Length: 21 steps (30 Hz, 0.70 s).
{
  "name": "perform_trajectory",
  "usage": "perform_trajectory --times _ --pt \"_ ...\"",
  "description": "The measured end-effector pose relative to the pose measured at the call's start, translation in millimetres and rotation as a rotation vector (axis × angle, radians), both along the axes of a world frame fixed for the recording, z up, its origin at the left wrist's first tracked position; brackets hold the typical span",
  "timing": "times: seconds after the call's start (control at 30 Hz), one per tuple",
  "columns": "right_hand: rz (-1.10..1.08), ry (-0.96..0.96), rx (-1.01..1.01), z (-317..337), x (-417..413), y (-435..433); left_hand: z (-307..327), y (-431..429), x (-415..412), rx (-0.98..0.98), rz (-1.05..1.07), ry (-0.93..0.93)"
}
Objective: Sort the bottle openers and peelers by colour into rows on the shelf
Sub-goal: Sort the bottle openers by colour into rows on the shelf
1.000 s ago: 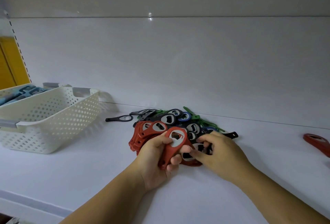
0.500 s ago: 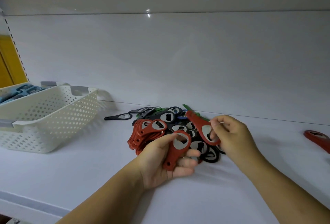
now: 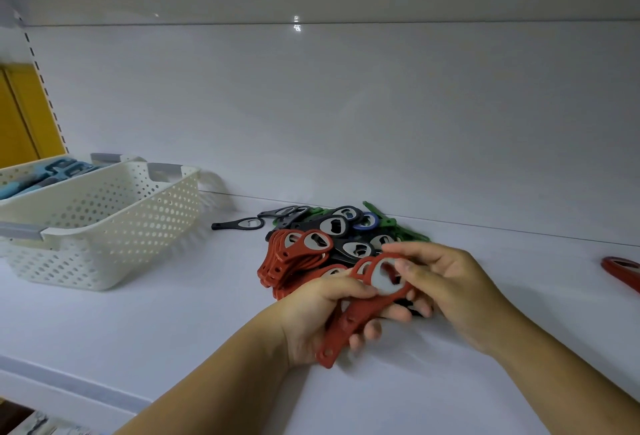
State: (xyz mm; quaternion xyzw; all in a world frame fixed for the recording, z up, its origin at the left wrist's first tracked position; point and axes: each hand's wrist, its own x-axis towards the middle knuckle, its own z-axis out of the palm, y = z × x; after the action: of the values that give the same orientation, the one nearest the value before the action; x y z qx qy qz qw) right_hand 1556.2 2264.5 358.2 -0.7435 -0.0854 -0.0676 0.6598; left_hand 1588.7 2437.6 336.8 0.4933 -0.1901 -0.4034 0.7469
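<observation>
A heap of bottle openers lies on the white shelf point(image 3: 145, 330): a fanned stack of red openers point(image 3: 294, 256) at its left, black openers point(image 3: 337, 226), a blue one point(image 3: 367, 221) and green ones point(image 3: 401, 230) behind. My left hand point(image 3: 320, 317) grips a small stack of red openers point(image 3: 356, 317) by their handles. My right hand point(image 3: 446, 285) pinches the head of the top red opener in that stack, laying it onto the others. A single black opener point(image 3: 239, 224) lies apart to the left of the heap.
Two white perforated baskets point(image 3: 104, 226) stand at the left, the rear one holding blue peelers point(image 3: 52, 173). A lone red opener point(image 3: 623, 270) lies at the far right edge. The shelf's back wall rises just behind the heap.
My right hand carried a red opener from the heap down to my left hand and set it on the red stack held there.
</observation>
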Motion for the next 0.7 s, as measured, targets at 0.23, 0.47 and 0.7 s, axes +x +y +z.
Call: perform_trajectory --times 0.23,0.47,0.7 --pt "-0.318 -0.060 -0.213 -1 19 -5 -4 2 7 -0.071 0.058 0.219" --pt "-0.016 -0.148 -0.984 32 83 17 -5 4 10 -0.111 0.030 0.280" --pt "0.259 -0.197 -1.408 43 122 46 -7 4 11 -0.119 0.007 0.280"
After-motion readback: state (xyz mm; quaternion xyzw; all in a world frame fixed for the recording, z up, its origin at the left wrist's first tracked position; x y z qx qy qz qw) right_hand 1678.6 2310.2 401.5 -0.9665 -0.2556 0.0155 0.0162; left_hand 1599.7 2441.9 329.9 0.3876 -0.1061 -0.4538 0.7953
